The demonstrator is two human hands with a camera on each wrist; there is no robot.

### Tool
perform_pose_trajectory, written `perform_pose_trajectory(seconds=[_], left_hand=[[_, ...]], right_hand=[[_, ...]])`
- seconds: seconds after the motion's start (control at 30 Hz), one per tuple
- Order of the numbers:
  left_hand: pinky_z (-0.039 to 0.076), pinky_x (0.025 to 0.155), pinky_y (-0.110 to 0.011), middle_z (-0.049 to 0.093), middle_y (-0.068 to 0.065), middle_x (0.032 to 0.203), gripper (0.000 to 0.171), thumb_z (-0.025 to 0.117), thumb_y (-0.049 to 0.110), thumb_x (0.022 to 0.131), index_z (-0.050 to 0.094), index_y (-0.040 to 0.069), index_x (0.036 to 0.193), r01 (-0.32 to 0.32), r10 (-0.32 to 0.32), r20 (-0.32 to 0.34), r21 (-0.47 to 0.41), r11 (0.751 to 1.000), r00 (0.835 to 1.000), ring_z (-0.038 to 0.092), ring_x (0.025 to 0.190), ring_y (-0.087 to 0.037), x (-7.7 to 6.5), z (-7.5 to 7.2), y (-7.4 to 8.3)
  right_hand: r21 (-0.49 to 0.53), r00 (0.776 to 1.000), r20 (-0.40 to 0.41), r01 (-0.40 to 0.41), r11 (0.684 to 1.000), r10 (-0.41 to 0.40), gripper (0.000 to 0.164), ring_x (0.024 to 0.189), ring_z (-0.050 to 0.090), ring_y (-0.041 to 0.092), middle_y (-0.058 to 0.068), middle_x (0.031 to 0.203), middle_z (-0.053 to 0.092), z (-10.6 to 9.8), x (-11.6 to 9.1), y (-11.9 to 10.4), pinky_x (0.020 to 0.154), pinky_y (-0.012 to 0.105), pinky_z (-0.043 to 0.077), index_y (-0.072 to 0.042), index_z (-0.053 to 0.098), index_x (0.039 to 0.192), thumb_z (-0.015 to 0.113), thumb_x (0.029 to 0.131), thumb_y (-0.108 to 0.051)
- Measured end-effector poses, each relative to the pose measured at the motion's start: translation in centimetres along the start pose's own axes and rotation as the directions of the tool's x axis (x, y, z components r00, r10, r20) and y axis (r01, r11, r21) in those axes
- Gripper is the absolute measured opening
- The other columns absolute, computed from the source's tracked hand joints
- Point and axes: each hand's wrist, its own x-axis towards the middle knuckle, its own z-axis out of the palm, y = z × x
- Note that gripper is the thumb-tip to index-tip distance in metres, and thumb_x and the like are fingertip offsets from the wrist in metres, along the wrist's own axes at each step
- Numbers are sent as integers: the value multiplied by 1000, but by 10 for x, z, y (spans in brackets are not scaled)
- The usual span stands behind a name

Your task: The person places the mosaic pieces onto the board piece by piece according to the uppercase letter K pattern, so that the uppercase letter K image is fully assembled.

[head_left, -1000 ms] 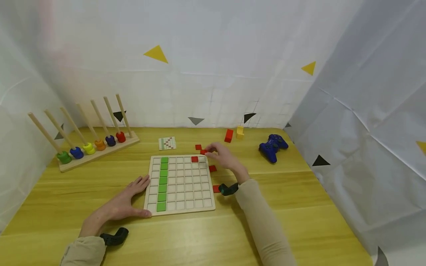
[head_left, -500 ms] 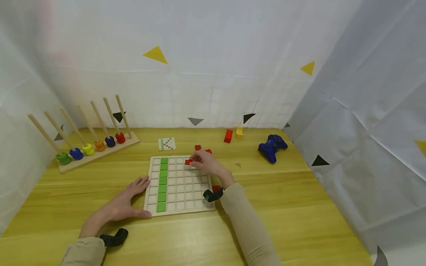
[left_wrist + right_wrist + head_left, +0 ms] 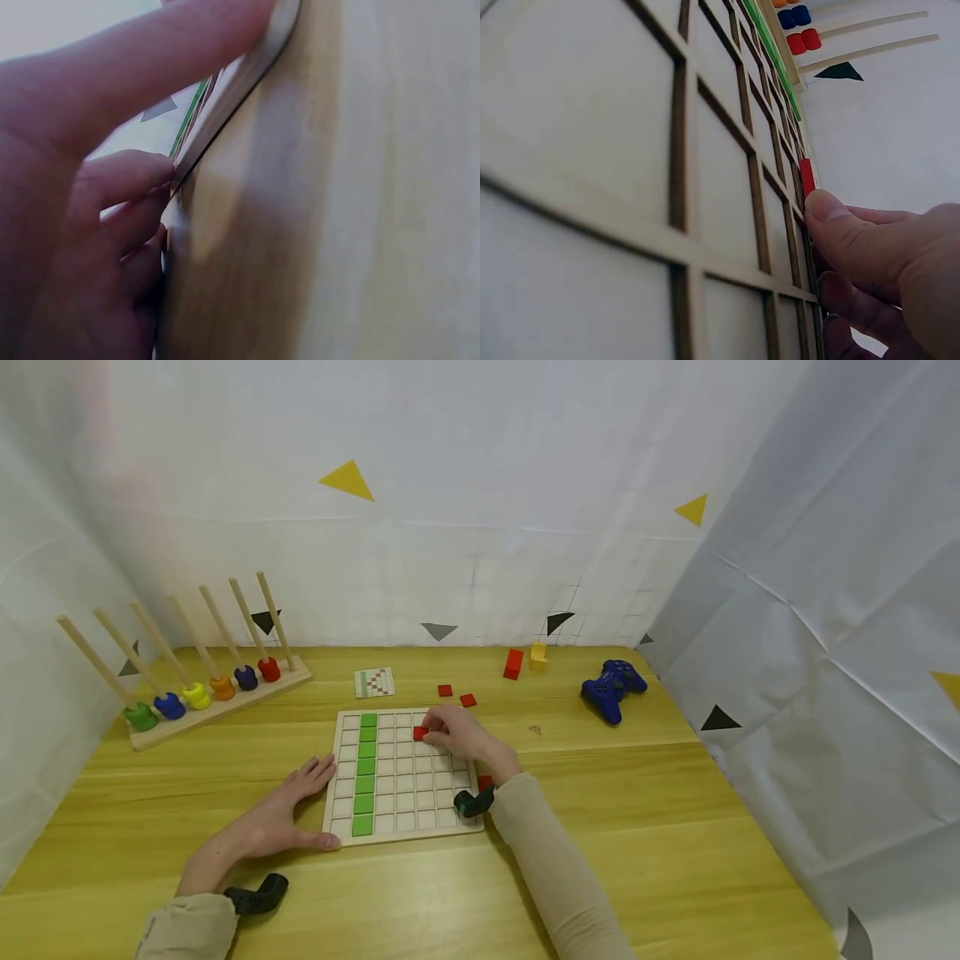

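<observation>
A wooden grid board (image 3: 406, 839) lies on the table, with a column of green tiles (image 3: 365, 766) down its left part. My right hand (image 3: 467, 735) is over the board's upper right part and pinches a red tile (image 3: 420, 734) between thumb and fingers. In the right wrist view the thumb presses the near end of that red tile (image 3: 807, 177), which stands against the grid. My left hand (image 3: 288, 812) rests at the board's left edge, fingertips touching it and thumb at the lower left corner. The left wrist view shows the thumb and fingers along the board's edge (image 3: 225, 97).
Loose red tiles (image 3: 468, 700) lie beyond and beside the board. A pattern card (image 3: 374, 682) is behind it. A peg stand with coloured beads (image 3: 225, 687) stands at left. Red (image 3: 513, 664) and yellow blocks (image 3: 538, 657) and a blue game controller (image 3: 613, 691) are at right.
My right hand has moved from the loose tiles beyond the board's upper right corner leftward onto the grid, bringing a red tile down to it. The left hand has stayed in place.
</observation>
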Motion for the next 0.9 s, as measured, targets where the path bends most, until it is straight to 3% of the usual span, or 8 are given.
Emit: perform_pose_trajectory(seconds=[0.37,0.9], left_hand=[[8,115,-72,10,-11,169,116,82,59,72,25,10,159,15,-15,7,3,1000,1000,2,153,-45,1,0,0],[8,116,-71,11,-13,168,115,82,58,73,24,8,159,-14,14,-6,5,1000,1000,3,152,-46,0,0,0]], right_hand=[[-32,999,-19,29,999,-29,8,83,56,14,-2,94,63,1,2,4,76,27,50,-14,66,104,65,98,-19],[1,999,-26,-21,1000,21,14,84,59,13,-2,95,65,-1,-1,1,75,25,52,-15,69,110,66,98,-21]])
